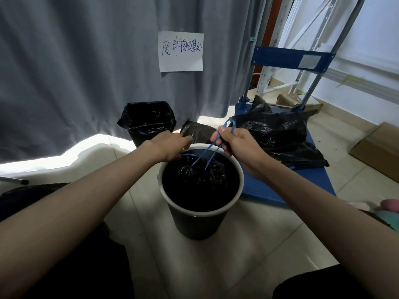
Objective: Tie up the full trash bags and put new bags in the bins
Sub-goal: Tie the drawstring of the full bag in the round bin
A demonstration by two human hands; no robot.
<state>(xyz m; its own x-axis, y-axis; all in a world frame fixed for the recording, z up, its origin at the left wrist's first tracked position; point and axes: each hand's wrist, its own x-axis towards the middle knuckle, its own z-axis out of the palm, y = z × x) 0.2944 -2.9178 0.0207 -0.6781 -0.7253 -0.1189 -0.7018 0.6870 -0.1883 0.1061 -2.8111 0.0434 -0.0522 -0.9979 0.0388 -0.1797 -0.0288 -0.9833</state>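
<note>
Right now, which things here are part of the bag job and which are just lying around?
In use:
right hand pinching the blue drawstring
left hand
black bag inside the near bin
far lined bin
filled bags

Lying about:
blue cart
paper sign
cardboard box

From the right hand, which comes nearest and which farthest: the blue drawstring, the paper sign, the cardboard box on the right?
1. Blue drawstring: pinched in the right hand.
2. Cardboard box: on the floor, far right.
3. Paper sign: up on the curtain, farthest.
</note>
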